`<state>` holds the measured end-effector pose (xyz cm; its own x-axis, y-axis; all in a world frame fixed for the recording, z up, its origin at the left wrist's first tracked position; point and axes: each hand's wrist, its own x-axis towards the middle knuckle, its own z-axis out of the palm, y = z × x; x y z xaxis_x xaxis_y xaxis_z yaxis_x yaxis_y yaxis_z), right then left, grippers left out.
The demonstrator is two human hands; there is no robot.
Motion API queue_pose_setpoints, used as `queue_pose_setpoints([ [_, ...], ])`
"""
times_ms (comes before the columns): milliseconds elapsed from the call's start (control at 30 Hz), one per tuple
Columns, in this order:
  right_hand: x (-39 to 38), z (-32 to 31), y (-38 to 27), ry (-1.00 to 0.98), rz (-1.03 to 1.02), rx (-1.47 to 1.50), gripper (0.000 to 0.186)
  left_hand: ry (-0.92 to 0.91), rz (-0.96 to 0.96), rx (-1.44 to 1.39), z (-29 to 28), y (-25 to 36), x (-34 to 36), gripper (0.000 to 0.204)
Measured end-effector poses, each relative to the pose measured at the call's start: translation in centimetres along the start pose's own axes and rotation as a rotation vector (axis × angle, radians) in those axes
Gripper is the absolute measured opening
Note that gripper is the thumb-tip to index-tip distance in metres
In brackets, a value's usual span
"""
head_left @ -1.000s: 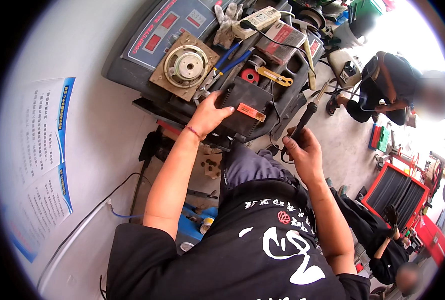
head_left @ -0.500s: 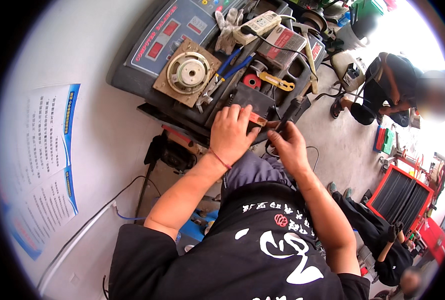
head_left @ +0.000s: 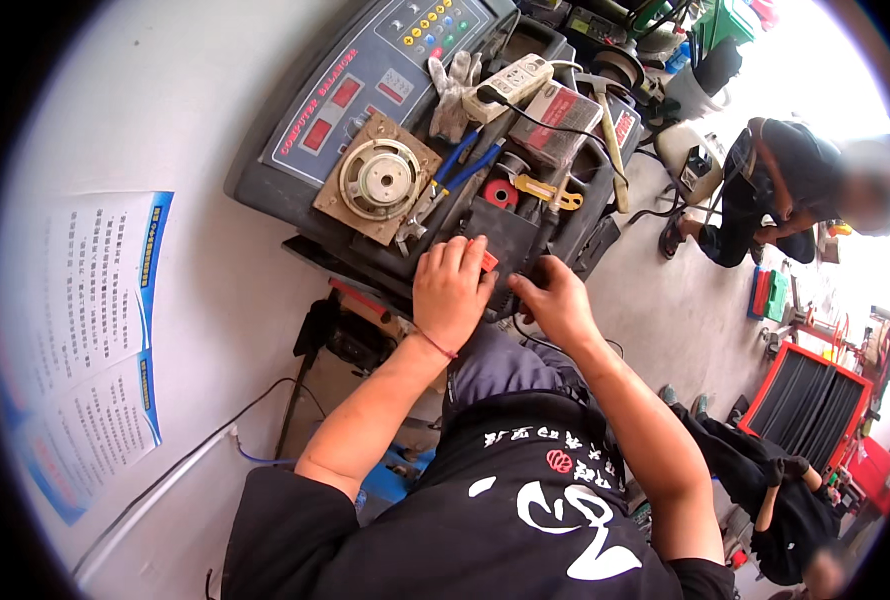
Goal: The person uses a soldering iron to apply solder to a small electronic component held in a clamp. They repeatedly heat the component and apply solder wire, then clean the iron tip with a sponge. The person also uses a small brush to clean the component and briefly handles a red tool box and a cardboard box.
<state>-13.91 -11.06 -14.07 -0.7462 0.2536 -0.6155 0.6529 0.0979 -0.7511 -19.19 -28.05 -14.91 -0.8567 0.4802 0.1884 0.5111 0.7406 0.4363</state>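
Note:
My left hand (head_left: 452, 290) is closed on a small red box (head_left: 489, 262), mostly covered by the fingers. It is over the near end of a flat black case (head_left: 505, 232). Just to the right, my right hand (head_left: 555, 300) grips what looks like a soldering iron (head_left: 545, 238), its dark handle pointing away from me and a cord looping below the hand. Beyond the case lie a red spool (head_left: 500, 194) and a yellow utility knife (head_left: 548, 192). A round speaker (head_left: 385, 181) on a square board sits to the left, beside blue-handled pliers (head_left: 465, 165).
The grey balancing machine (head_left: 350, 90) carries a dirty glove (head_left: 453, 95), a white power strip (head_left: 510, 85), a red-and-grey box (head_left: 557, 125) and a hammer (head_left: 610, 140). A wall stands at left. One person (head_left: 785, 180) crouches at right; another (head_left: 765, 480) is farther down.
My right hand has moved slightly left and nearer, and the soldering iron now lies along the case's right side. My left hand has shifted a little nearer, covering more of the red box.

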Motion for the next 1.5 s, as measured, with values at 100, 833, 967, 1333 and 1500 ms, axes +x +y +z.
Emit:
queue_pose_setpoints([
  [100, 1.2, 2.0, 1.0, 0.021, -0.13, -0.045, 0.051, 0.05, -0.016, -0.035, -0.2, -1.1, -0.9, 0.05],
  [833, -2.7, -3.4, 0.1, -0.026, 0.11, 0.167, 0.032, 0.183, 0.013, -0.089, 1.2, -2.2, 0.9, 0.045],
  [967, -7.2, -9.6, 4.4, -0.103, 0.131, 0.09, 0.025, 0.11, -0.011, -0.123, 1.0, -2.1, 0.9, 0.046],
  [1333, -16.0, -16.8, 19.5, 0.039, 0.337, 0.198, 0.022, 0.304, -0.006, -0.088, -1.4, 1.9, 0.1, 0.045],
  [1500, -22.7, -21.2, 26.7, 0.102, 0.271, 0.293, 0.019, 0.246, 0.027, -0.027, -0.8, 8.9, -2.5, 0.045],
])
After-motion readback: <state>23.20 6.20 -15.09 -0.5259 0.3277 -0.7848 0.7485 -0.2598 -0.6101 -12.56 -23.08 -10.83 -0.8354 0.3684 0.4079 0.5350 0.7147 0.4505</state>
